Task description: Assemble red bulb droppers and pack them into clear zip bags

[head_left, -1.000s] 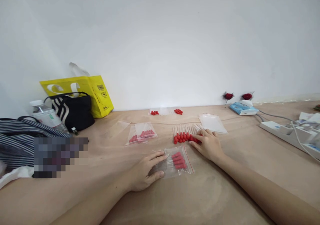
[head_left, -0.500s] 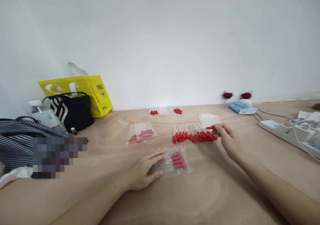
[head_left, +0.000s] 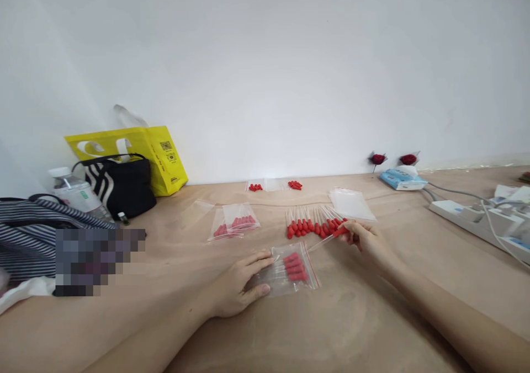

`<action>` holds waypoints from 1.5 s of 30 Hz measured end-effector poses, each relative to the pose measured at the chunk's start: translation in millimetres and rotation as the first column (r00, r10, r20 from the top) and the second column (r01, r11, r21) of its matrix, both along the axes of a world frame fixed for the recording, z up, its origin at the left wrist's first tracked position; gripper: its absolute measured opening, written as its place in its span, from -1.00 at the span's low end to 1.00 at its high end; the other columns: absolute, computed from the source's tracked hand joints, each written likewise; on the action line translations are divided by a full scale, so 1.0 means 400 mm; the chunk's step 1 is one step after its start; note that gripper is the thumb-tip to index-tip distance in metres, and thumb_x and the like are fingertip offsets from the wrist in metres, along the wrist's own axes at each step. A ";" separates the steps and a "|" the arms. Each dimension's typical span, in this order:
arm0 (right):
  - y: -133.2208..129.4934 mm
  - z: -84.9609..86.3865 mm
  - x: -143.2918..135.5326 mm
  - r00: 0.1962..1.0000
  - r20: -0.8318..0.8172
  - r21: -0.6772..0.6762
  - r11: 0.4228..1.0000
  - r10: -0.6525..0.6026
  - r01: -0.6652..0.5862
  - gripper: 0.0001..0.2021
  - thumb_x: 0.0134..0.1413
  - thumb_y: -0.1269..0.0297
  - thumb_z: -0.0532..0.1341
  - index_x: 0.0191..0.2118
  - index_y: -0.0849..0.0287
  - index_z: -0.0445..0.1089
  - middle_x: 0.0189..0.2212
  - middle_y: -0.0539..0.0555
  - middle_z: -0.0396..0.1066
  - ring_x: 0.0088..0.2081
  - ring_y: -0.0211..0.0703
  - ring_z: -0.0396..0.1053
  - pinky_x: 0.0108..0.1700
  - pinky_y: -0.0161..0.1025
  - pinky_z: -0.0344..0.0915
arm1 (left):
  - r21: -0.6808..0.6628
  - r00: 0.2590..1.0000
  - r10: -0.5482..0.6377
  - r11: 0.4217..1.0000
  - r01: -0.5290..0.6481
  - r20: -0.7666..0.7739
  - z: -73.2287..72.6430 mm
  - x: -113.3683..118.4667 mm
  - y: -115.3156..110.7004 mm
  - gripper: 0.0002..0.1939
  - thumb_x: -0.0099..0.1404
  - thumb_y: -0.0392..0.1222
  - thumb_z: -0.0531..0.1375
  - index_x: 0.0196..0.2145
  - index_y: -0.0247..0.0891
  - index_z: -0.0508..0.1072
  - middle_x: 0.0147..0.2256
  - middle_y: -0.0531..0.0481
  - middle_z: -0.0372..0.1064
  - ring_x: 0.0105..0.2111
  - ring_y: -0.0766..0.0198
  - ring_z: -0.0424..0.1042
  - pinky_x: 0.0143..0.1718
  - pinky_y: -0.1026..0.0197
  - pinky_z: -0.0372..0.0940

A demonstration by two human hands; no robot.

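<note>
A clear zip bag (head_left: 311, 271) lies flat on the table with several glass droppers inside, their red bulbs near its red-striped mouth. My left hand (head_left: 242, 282) rests on the bag's left end, fingers and thumb spread apart over it. My right hand (head_left: 360, 238) pinches one dropper (head_left: 340, 232) by its red bulb, the thin clear tube pointing left and down at the bag's mouth. Just beyond the bag is a row of droppers (head_left: 304, 225), tubes pointing away, bulbs toward me. The right fingers are beside this row's right end.
Two overlapping bags of droppers (head_left: 233, 220) lie to the left, and more red-bulbed droppers (head_left: 295, 185) by the wall. Flat bags (head_left: 354, 203) sit behind the row. A tissue pack (head_left: 402, 179) and power strip (head_left: 467, 213) are right; a yellow bag (head_left: 165, 163) and bottle (head_left: 77, 193) left.
My right hand has moved left and toward me, bringing the dropper away from the row's right end and its tube tip to the bag's mouth. My left hand has stayed put.
</note>
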State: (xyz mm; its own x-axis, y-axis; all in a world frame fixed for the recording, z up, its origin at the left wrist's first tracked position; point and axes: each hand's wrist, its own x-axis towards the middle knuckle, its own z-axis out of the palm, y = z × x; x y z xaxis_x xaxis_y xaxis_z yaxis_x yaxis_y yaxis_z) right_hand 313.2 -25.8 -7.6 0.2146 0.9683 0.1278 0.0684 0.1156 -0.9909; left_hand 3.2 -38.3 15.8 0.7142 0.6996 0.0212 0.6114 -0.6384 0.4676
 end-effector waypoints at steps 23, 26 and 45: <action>-0.027 -0.005 -0.160 0.866 -0.111 -0.113 0.859 0.488 -0.499 -0.58 -0.15 -0.12 0.14 -0.35 0.16 0.14 -0.69 -0.19 0.19 -0.81 -0.49 -0.07 -0.73 -0.43 -0.23 | -0.024 0.999 -0.043 0.999 0.043 0.027 -0.005 -0.002 0.009 -0.61 0.24 -0.03 0.06 0.04 0.03 0.24 0.21 0.05 -0.18 0.14 0.03 -0.04 0.11 -0.04 -0.03; -0.030 -0.013 -0.165 0.829 0.031 -0.121 0.826 0.558 -0.551 -0.63 0.00 -0.12 -0.01 -0.32 0.13 0.08 -0.81 -0.26 -0.02 -0.82 -0.41 -0.10 -0.73 -0.42 -0.19 | -0.017 0.999 -0.048 0.999 0.048 0.021 -0.003 0.000 0.008 -0.62 0.25 -0.03 0.04 0.04 0.05 0.24 0.20 0.05 -0.15 0.14 0.02 -0.03 0.10 -0.05 -0.03; -0.017 -0.026 -0.166 0.793 0.308 0.033 0.827 0.526 -0.562 -0.77 0.07 0.22 0.03 -0.31 0.22 0.36 -0.37 0.07 0.41 -0.33 -0.20 0.35 -0.29 -0.28 0.26 | 0.031 0.999 -0.040 0.999 0.041 -0.037 -0.025 -0.009 0.015 -0.43 0.25 0.00 0.01 0.17 -0.10 -0.06 0.19 -0.02 -0.08 0.17 0.07 -0.10 0.13 -0.11 -0.11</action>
